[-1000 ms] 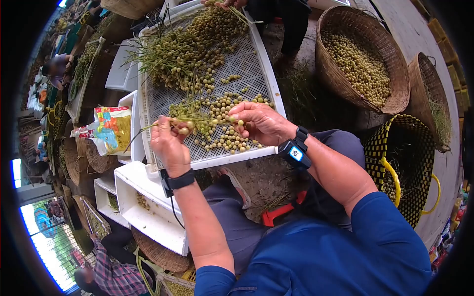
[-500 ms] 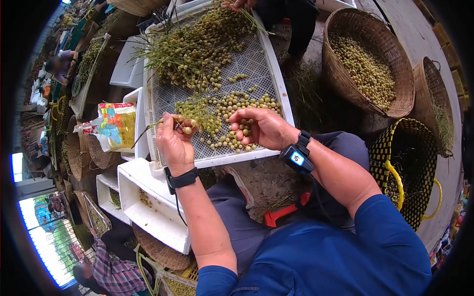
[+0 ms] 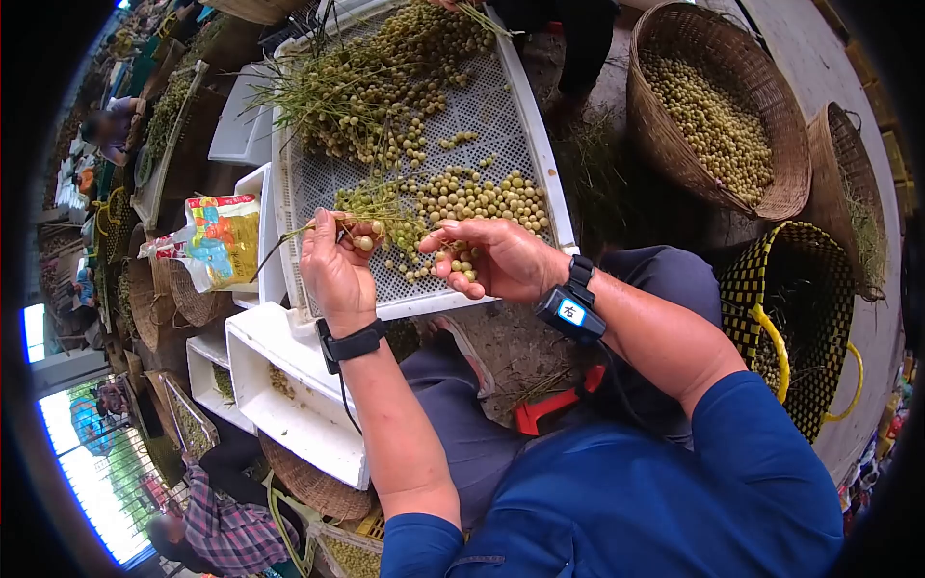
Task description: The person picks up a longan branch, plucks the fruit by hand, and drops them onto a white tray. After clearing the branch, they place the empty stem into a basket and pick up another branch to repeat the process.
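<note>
My left hand [image 3: 339,270] is closed, thumb against fingers, on a thin longan stem [image 3: 286,237]. A few round, yellow-brown longans [image 3: 366,241] hang from it beside the fingertips. Close by on the right, my right hand [image 3: 506,258] is cupped with curled fingers, and several loose longans [image 3: 462,258] lie within them. Both hands are over the near edge of a white perforated tray [image 3: 496,116]. Loose longans [image 3: 482,197] are spread on the tray just beyond my right hand, and stemmed bunches [image 3: 371,82] are heaped at its far side.
A wicker basket of longans [image 3: 708,125] stands to the right, with a black-and-yellow woven basket [image 3: 800,299] nearer. White foam boxes [image 3: 289,385] and a colourful plastic bag [image 3: 222,241] are at left. Another person's hand [image 3: 453,4] shows at the tray's far edge.
My right hand has moved slightly left, closer to my left hand, with loose longans now visible inside its curled fingers. My left hand keeps hold of the stem, nearly in place.
</note>
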A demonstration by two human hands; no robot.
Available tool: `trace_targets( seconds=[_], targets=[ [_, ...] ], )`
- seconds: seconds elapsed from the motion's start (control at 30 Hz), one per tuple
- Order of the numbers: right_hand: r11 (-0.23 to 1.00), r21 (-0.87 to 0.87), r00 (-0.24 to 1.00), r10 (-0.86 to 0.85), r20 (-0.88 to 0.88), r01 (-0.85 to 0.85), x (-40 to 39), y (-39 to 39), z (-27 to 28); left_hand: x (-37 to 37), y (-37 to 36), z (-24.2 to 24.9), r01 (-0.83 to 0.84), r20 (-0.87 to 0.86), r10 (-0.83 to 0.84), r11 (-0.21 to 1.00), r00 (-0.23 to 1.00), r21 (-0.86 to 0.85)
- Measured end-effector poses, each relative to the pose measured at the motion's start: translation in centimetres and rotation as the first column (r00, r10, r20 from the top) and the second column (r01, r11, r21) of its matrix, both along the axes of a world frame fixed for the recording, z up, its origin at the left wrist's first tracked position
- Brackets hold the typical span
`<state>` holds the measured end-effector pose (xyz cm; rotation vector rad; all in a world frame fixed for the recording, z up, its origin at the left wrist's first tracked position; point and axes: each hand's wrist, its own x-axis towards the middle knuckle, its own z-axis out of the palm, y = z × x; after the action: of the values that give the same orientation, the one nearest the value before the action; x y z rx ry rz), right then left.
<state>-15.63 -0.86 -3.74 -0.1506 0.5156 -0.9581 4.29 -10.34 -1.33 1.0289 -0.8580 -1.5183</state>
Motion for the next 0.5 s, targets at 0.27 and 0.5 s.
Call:
trace_targets(
  seconds=[0.27,0.5],
  targets=[
    [1.0,0.026,1.0,-0.003,0.03,0.002,-0.44,0.09,0.05,-0.34,-0.06,0.33,-0.02,-0.01,0.02,1.0,1.0,-0.005],
    [0.997,0.058,0.999,-0.052,-0.007,0.052,-0.44,-0.02,-0.32,-0.36,-0.01,0.45,-0.074,-0.007,0.074,0.997,0.997,-0.006]
  ],
)
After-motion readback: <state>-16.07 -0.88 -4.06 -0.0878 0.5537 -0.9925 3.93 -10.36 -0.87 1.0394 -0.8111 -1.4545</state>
